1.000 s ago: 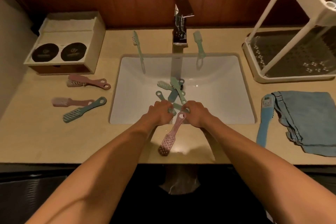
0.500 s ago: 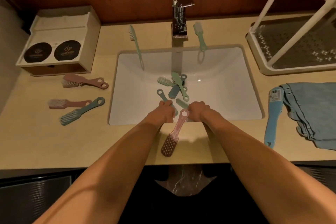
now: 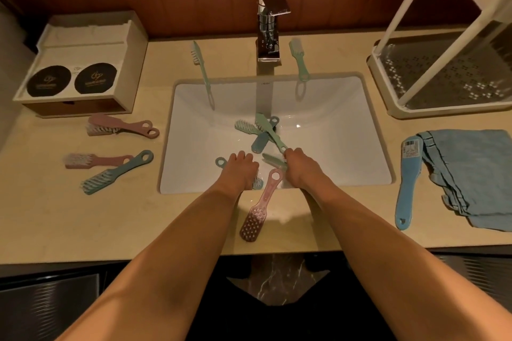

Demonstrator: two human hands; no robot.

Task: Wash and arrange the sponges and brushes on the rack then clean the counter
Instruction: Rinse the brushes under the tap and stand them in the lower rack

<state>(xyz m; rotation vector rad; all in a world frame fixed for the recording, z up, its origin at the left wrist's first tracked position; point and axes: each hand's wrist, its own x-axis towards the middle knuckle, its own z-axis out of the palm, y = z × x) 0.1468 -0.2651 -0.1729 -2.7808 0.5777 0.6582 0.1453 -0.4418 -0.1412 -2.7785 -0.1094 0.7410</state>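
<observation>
In the white sink (image 3: 346, 130), my left hand (image 3: 240, 171) is closed over a teal brush (image 3: 220, 162); its ring handle sticks out left and its bristles show at the right. My right hand (image 3: 300, 169) grips a small green brush (image 3: 273, 159), and its fingertips touch the handle of a long green brush (image 3: 270, 131). That brush lies in a pile of brushes below the faucet (image 3: 268, 22). A pink brush (image 3: 259, 207) lies on the front counter edge between my wrists, handle over the basin. The white rack (image 3: 443, 63) stands at the back right.
Two pink brushes (image 3: 122, 126) (image 3: 94, 160) and a teal one (image 3: 116, 171) lie on the left counter by a cream box (image 3: 80, 63). Two green brushes (image 3: 202, 72) (image 3: 299, 61) overhang the sink's back rim. A blue brush (image 3: 407, 180) and a blue cloth (image 3: 471, 174) lie at the right.
Both hands have reached a little further into the sink and spread slightly apart. The pink brush on the front edge has stayed put.
</observation>
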